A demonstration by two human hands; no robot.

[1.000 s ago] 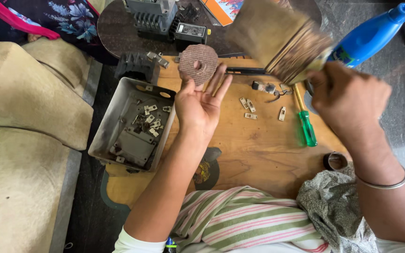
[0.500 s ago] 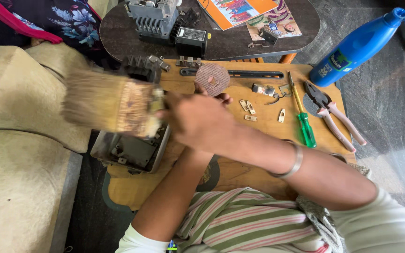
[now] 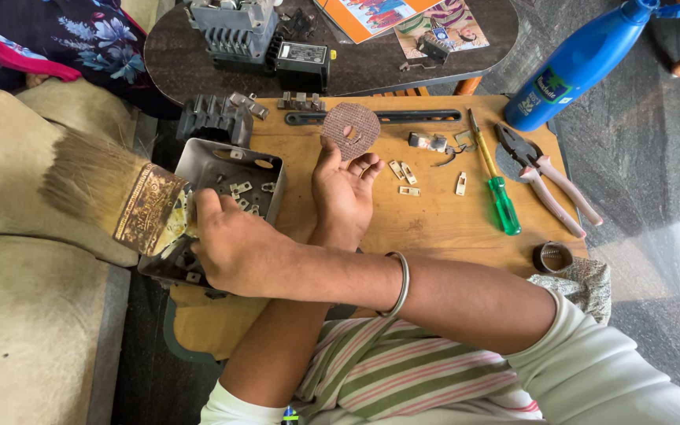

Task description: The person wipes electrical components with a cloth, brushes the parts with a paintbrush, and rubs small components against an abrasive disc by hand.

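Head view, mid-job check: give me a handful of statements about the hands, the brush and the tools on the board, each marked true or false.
1. The right hand grips a wide paintbrush and crosses over the left forearm. True.
2. The left hand is palm up, its fingers below a round abrasive disc. True.
3. The brush bristles point toward the blue bottle. False: they point the opposite way, toward the beige cushion.
4. The green-handled screwdriver lies inside the metal tray. False: it lies on the wooden board, beside the pliers.
5. The right wrist wears a metal bangle. True.
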